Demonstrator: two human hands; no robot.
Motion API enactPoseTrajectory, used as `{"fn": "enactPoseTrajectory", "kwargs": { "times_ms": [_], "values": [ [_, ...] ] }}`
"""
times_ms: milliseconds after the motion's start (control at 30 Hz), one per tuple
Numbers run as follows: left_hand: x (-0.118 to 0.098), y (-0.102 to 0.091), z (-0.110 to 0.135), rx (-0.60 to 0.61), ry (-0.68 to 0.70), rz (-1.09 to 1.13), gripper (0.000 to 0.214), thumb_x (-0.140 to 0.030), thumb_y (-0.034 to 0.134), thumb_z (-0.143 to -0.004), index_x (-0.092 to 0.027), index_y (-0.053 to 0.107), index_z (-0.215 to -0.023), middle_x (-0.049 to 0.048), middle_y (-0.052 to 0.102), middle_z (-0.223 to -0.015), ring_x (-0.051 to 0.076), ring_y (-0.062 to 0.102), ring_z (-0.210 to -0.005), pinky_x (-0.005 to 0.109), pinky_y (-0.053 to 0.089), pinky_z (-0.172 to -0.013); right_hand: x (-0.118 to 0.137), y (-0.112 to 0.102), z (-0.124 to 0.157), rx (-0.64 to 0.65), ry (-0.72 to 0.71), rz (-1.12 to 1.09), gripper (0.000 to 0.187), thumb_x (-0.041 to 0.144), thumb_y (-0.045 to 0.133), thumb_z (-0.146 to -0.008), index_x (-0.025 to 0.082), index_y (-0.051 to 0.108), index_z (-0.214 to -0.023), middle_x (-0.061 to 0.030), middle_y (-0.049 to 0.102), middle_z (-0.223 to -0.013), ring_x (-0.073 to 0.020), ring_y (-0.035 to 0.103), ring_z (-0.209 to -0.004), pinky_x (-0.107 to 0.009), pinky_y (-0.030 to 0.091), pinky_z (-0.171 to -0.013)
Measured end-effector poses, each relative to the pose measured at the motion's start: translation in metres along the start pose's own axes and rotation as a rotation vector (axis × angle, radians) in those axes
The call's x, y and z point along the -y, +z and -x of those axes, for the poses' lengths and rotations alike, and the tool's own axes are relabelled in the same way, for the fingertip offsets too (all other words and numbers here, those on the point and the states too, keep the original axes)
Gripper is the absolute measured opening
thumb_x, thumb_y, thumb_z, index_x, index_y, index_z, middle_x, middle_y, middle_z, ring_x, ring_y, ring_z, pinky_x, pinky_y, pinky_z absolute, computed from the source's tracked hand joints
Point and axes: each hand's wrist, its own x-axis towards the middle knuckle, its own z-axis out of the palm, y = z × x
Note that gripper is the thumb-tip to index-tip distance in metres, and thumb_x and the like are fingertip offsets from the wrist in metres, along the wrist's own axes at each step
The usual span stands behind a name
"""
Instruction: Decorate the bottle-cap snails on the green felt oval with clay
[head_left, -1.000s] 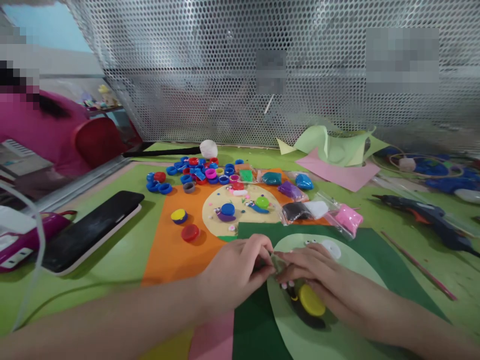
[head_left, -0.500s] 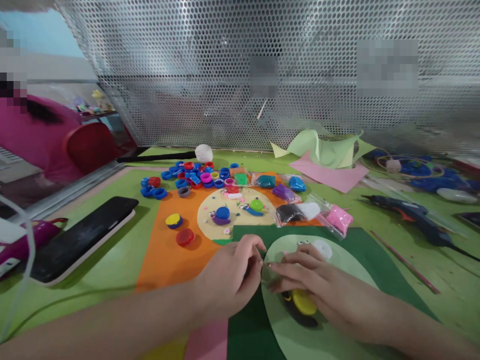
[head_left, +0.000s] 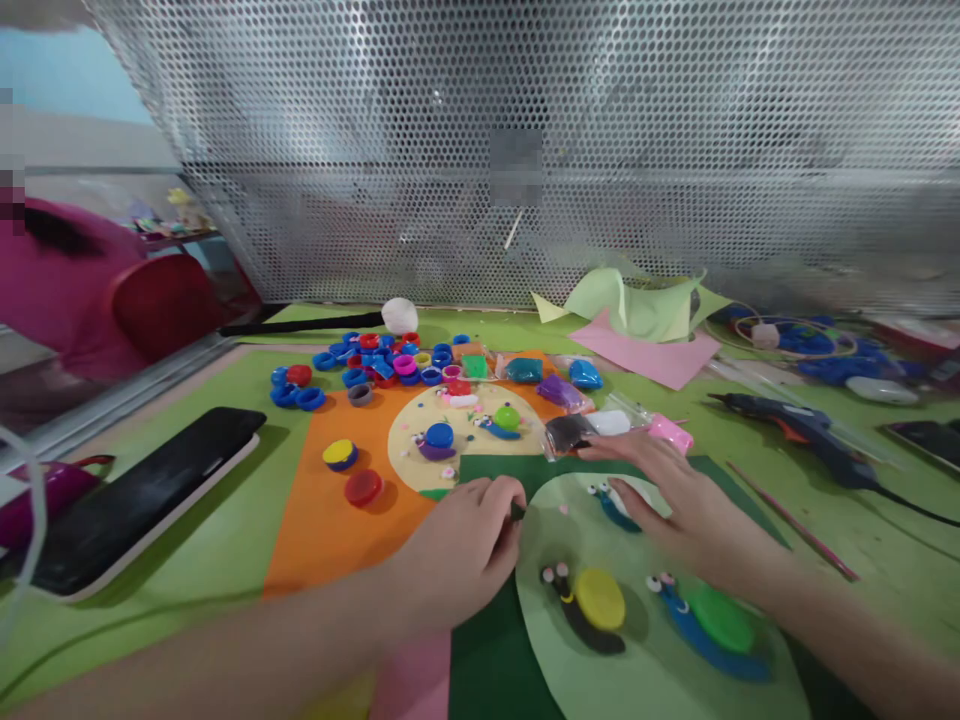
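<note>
My left hand [head_left: 461, 545] rests curled at the edge of a light green paper oval [head_left: 645, 670], its fingertips pinched on something small that I cannot make out. My right hand [head_left: 679, 495] lies over the oval's far side with its fingers stretched out flat. Its fingertips touch a clear packet of black, white and pink clay [head_left: 611, 428]. On the oval sit a snail with a yellow cap shell [head_left: 598, 598], one with a green cap shell [head_left: 718, 620], and a small blue snail [head_left: 611, 505] partly under my right hand. The oval lies on a dark green sheet [head_left: 491, 470].
An orange sheet [head_left: 322, 520] carries a beige oval with clay snails [head_left: 450, 430] and several loose bottle caps [head_left: 375, 355]. A black phone [head_left: 135, 495] lies at left and a glue gun [head_left: 806, 425] at right. Crumpled paper [head_left: 645, 320] is behind. Perforated metal mesh [head_left: 525, 100] walls the back. A person in pink [head_left: 60, 280] sits far left.
My right hand has lifted off the yellow-capped snail and reached forward to the clay packet, uncovering the snails. My left hand stays curled in the same place.
</note>
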Motion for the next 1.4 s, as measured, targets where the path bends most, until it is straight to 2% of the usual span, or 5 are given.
{"fn": "enactPoseTrajectory", "kwargs": {
  "times_ms": [367,633,933,1200,1400],
  "values": [
    [-0.002,0.001,-0.002,-0.1,0.048,0.059,0.01,-0.013,0.045,-0.077,-0.021,0.047,-0.082,-0.0025,0.051,-0.063,0.016,0.051,-0.06,0.024,0.035,-0.051,-0.025,0.013,-0.039,-0.026,0.049,0.218,0.047,0.024,0.054,-0.079,0.021,0.046,-0.124,-0.0123,0.061,-0.11,-0.0316,0.049,-0.109,-0.055,0.036,-0.087],
    [0.001,-0.004,0.001,-0.424,0.06,0.265,0.013,-0.014,0.041,-0.084,-0.02,0.041,-0.096,0.0057,0.056,-0.094,0.014,0.053,-0.072,0.028,0.046,-0.065,0.01,-0.003,-0.031,-0.064,-0.015,0.161,0.035,0.017,0.05,-0.081,0.019,0.051,-0.116,-0.0113,0.053,-0.115,-0.0228,0.052,-0.107,-0.041,0.045,-0.088],
    [0.003,-0.002,0.004,-0.57,0.108,0.348,0.013,-0.011,0.046,-0.082,-0.021,0.044,-0.091,0.0037,0.057,-0.088,0.012,0.049,-0.063,0.027,0.045,-0.063,0.036,0.004,-0.02,-0.102,-0.124,0.007,0.029,0.02,0.055,-0.081,0.022,0.051,-0.109,-0.0087,0.056,-0.104,-0.0217,0.057,-0.098,-0.04,0.05,-0.083],
    [0.0,-0.002,0.005,-0.519,0.232,0.396,0.018,-0.007,0.049,-0.078,-0.022,0.044,-0.087,0.0016,0.059,-0.082,0.015,0.058,-0.077,0.029,0.047,-0.069,0.034,0.007,-0.002,-0.066,-0.115,0.025,0.032,0.021,0.056,-0.079,0.026,0.053,-0.11,-0.0065,0.057,-0.102,-0.0203,0.058,-0.094,-0.037,0.053,-0.079],
    [-0.007,-0.009,0.006,-0.434,0.139,0.316,0.016,-0.008,0.052,-0.075,-0.021,0.051,-0.084,0.002,0.063,-0.08,0.017,0.06,-0.077,0.029,0.049,-0.069,0.038,0.006,0.004,-0.143,-0.186,0.042,0.033,0.016,0.052,-0.078,0.025,0.052,-0.11,-0.006,0.058,-0.096,-0.0205,0.058,-0.09,-0.035,0.053,-0.074]
  ]
}}
